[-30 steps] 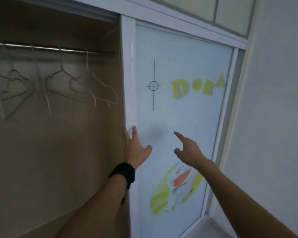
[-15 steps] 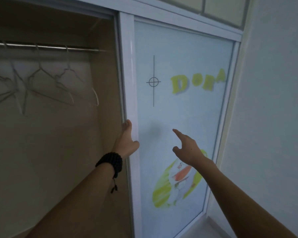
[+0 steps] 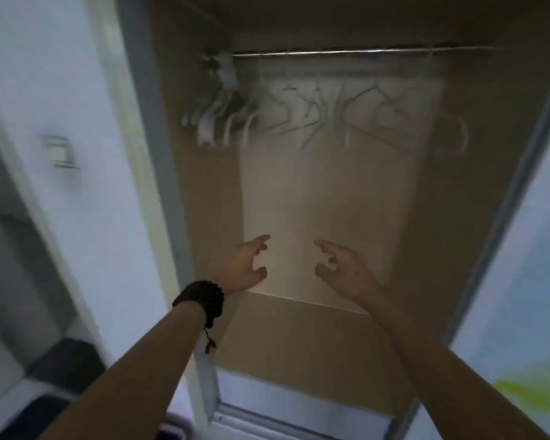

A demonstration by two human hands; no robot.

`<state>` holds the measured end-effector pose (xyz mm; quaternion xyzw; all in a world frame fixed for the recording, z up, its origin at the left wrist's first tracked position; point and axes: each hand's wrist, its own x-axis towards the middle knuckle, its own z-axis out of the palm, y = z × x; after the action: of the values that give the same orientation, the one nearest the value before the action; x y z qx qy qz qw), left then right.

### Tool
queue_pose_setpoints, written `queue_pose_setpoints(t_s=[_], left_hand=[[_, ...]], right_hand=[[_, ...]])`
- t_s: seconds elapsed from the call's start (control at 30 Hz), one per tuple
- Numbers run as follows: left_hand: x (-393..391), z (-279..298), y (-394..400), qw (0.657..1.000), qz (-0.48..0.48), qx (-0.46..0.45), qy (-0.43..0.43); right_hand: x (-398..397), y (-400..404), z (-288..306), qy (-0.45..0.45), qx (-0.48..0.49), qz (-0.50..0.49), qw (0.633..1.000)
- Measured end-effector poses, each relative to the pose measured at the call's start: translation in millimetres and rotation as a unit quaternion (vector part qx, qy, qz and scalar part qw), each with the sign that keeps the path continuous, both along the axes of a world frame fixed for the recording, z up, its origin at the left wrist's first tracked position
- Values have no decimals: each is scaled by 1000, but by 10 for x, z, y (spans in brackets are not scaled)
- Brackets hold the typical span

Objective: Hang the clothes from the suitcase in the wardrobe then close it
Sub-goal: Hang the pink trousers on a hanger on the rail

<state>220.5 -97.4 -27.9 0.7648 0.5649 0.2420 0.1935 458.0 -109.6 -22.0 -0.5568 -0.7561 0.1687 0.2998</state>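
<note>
The wardrobe [image 3: 315, 338] stands open in front of me, its brown inside bare below the rail. A metal rail [image 3: 346, 52] runs across the top with several empty hangers [image 3: 302, 115] on it, white ones bunched at the left [image 3: 216, 122]. The sliding door [image 3: 521, 249] with a yellow-green picture sits at the right edge. My left hand [image 3: 245, 268], a black bracelet on its wrist, and my right hand [image 3: 340, 268] are both held out in the opening, fingers spread and loosely curved, holding nothing. No clothes show on the rail.
A white wall [image 3: 61, 90] with a light switch [image 3: 59, 150] lies left of the wardrobe frame. A dark object [image 3: 64, 366] sits at the lower left, blurred. The white bottom track [image 3: 283, 417] of the wardrobe runs below my arms.
My view has swung left from the sliding door to the open wardrobe. My left hand has left the door's edge and both hands now hover in the opening.
</note>
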Motion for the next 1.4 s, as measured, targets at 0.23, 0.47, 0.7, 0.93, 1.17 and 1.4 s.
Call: queue_pose_setpoints(t_s=[0.23, 0.47, 0.7, 0.93, 1.17, 1.4], left_hand=[[-2361, -413, -1482, 976, 215, -44, -4], [-3633, -966, -2723, 937, 340, -85, -2], [-4166, -1807, -2834, 908, 387, -147, -60], [-4690, -2986, -2336, 864, 436, -232, -103], [-5427, -5513, -1535, 845, 443, -283, -101], [-5910, -8836, -1060, 854, 366, -370, 1]], right_hand=[[-2522, -285, -330, 8, -77, 241, 967], [-4129, -974, -939, -3, -152, 375, 914], [-5014, -869, -1550, -75, -192, 426, 881], [-5812, -227, -2775, -170, -255, 443, 843], [-6494, 570, -5266, -271, -311, 449, 793], [-6775, 942, -8667, -332, -319, 471, 753]])
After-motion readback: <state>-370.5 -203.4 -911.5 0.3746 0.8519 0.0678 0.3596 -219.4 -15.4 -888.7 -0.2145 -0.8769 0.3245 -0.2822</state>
